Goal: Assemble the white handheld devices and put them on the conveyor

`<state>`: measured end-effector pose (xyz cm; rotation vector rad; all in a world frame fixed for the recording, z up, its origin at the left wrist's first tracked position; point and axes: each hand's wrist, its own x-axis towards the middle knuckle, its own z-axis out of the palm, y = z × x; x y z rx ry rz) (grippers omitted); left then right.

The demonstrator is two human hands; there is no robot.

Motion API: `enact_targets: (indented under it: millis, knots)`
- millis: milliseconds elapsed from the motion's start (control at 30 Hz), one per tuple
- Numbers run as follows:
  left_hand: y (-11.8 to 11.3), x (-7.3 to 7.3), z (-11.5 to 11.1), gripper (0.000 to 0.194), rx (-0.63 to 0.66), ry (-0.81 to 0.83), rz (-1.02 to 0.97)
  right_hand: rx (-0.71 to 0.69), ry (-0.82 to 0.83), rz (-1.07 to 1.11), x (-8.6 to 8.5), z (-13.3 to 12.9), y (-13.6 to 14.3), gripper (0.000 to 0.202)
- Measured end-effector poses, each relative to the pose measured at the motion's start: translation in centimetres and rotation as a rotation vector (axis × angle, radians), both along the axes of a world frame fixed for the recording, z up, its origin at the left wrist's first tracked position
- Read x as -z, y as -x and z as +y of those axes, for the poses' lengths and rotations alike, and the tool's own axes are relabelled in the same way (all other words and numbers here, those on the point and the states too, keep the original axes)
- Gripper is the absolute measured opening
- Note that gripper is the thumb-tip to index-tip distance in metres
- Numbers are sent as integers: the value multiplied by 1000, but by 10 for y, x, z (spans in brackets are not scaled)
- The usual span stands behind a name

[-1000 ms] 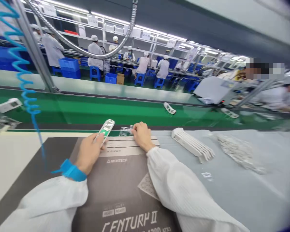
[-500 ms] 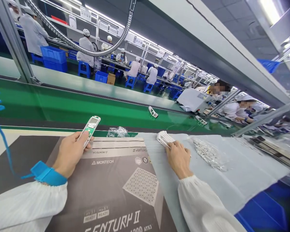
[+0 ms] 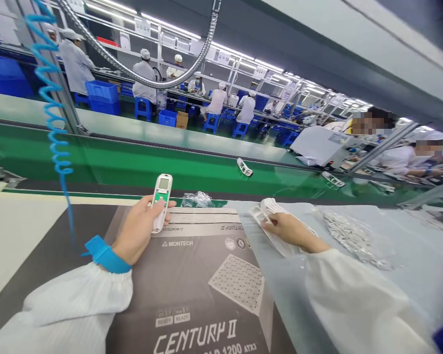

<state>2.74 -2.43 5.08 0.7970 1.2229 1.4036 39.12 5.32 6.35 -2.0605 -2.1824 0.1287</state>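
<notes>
My left hand [image 3: 135, 230] is closed around a long white plastic housing [image 3: 165, 183] that carries a small grey display and a green circuit board [image 3: 157, 197]. The housing is held upright above the printed cardboard [image 3: 195, 282], its open face toward me. My right hand [image 3: 295, 233] pinches a white plastic frame [image 3: 257, 213] with an opening in it, at the left side of a stack of similar white shells [image 3: 268, 202]. The fingers partly cover the frame and the stack. A blue wrist strap [image 3: 109, 254] is around my left wrist.
A clear bag of small pale parts [image 3: 354, 241] lies right of the stack on a pale sheet. Crumpled plastic [image 3: 197, 199] sits at the bench's far edge. Beyond runs a green conveyor belt [image 3: 203, 169] bearing several white housings [image 3: 244, 167]. A blue coiled cord [image 3: 55, 123] hangs left.
My left hand has turned the housing more upright and toward me. My right hand has swung round at the stack and now has a frame pinched at its left side. The view has shifted left.
</notes>
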Motion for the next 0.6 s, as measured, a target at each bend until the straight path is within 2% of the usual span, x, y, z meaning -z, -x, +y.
enact_targets:
  millis: [100, 167, 333, 433, 600]
  knots:
    - [-5, 0, -1, 46, 37, -40, 123, -180, 214, 410, -18, -2, 32, 28]
    - [-9, 4, -1, 47, 50, -59, 252, -201, 335, 738, -17, -7, 68, 24]
    - [-15, 20, -1, 35, 109, -209, 511, -238, 568, 1391, 16, -21, 169, 18]
    - [-16, 25, -3, 31, 103, -240, 639, -225, 606, 1488, 34, -28, 198, 16]
    - [-20, 23, -5, 28, 38, -146, 808, -238, 602, 1541, 42, -31, 195, 19]
